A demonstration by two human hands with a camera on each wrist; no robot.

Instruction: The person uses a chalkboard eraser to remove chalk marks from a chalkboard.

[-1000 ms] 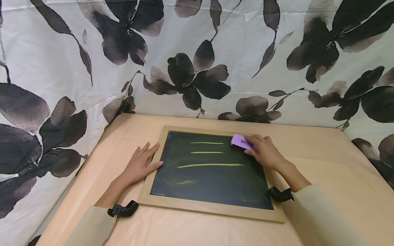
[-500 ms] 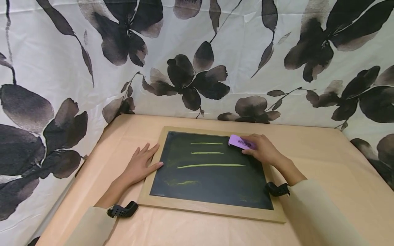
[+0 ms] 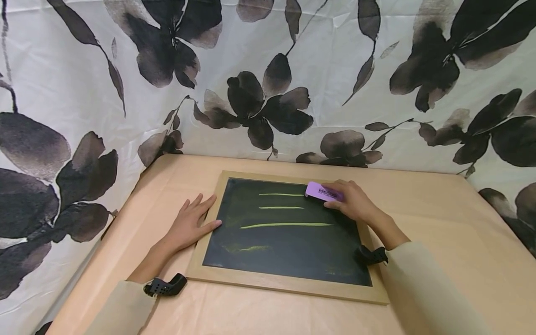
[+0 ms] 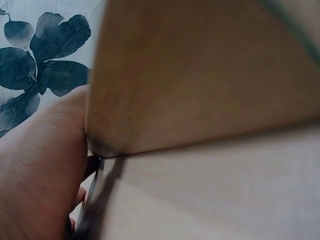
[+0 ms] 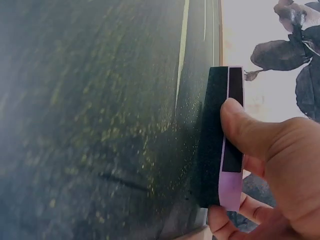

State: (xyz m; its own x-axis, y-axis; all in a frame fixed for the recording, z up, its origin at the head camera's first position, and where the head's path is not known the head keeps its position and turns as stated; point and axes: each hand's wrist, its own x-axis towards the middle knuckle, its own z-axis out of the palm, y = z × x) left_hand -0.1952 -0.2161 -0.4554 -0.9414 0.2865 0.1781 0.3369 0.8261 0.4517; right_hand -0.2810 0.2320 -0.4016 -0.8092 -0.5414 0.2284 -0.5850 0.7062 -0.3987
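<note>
A small chalkboard (image 3: 284, 260) with a light wooden frame lies on the table, several yellow chalk lines (image 3: 286, 225) across it. Near its upper right corner, my right hand (image 3: 353, 201) grips a purple chalkboard eraser (image 3: 321, 191) between thumb and fingers. The eraser's left end meets the right end of the top line. In the right wrist view the eraser's dark felt (image 5: 212, 135) faces the board, seemingly against it; yellow dust lies nearby. My left hand (image 3: 188, 225), fingers spread, rests at the left edge, its thumb over the frame.
A peach cloth covers the table (image 3: 444, 218) around the board. Behind and to the left hangs a white curtain (image 3: 335, 60) printed with dark flowers. Both wrists wear black camera bands (image 3: 165, 284). A faint yellow smear (image 3: 253, 248) marks the board's lower left.
My right hand has slid a little to the left with the eraser, up to the top line's right end. My left hand and the board stay in place.
</note>
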